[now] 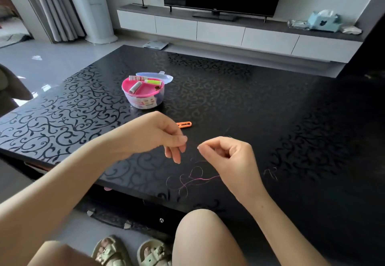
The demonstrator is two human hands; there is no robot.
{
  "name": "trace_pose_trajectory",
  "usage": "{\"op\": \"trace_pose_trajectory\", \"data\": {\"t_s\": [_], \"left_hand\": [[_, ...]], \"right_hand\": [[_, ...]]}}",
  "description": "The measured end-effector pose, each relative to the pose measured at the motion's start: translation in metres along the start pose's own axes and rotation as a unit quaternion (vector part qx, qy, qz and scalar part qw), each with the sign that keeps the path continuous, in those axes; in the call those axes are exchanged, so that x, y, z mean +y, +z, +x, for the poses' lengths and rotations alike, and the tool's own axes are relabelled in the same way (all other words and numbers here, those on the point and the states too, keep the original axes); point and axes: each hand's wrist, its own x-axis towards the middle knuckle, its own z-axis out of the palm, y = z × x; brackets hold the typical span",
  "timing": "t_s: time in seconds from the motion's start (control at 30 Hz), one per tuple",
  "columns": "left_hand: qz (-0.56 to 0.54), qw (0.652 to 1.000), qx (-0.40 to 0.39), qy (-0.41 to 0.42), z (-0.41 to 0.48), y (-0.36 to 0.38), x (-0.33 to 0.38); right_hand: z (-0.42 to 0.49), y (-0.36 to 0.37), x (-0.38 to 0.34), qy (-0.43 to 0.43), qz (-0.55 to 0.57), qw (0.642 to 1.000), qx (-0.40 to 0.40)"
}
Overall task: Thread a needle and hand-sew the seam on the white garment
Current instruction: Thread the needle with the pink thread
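Above glossy scroll-patterned table (pixel 250 99), right hand (pixel 229 155) fingers (pixel 205 143) pinch fine pink thread (pixel 195 180); left hand (pixel 164 132) grasp unclear.

pink thread (pixel 205 179) lies in loose loops on the dark table (pixel 270 109), near its front edge.

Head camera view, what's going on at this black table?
A seated person holds both hands over the near edge of the black table. The right hand pinches the pink thread, whose loops lie on the table; the left hand has its fingertips pinched together, but any needle is too small to see. An open sewing box and an orange tool sit behind. No white garment shows.
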Motion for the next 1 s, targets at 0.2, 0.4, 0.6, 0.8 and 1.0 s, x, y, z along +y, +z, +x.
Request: {"op": "trace_pose_trajectory", "data": {"t_s": [0.2,0.4,0.6,0.8,1.0], "left_hand": [[0.008,1.000,0.030,0.002,0.028,0.010,0.003],[0.198,0.970,0.134,0.049,0.092,0.047,0.002],[0.412,0.896,0.092,0.135,0.164,0.104,-0.001],[0.428,0.892,0.052,0.140,0.196,0.124,0.000],[0.520,0.837,0.057,0.164,0.195,0.131,-0.005]], "right_hand": [[0.001,-0.025,0.013,0.084,0.071,0.993,0.052],[0.002,-0.057,0.025,0.167,0.118,0.972,0.120],[0.006,-0.082,0.049,0.243,0.161,0.939,0.182],[0.009,-0.090,0.060,0.252,0.180,0.932,0.190],[0.010,-0.087,0.063,0.252,0.192,0.931,0.183]]}}
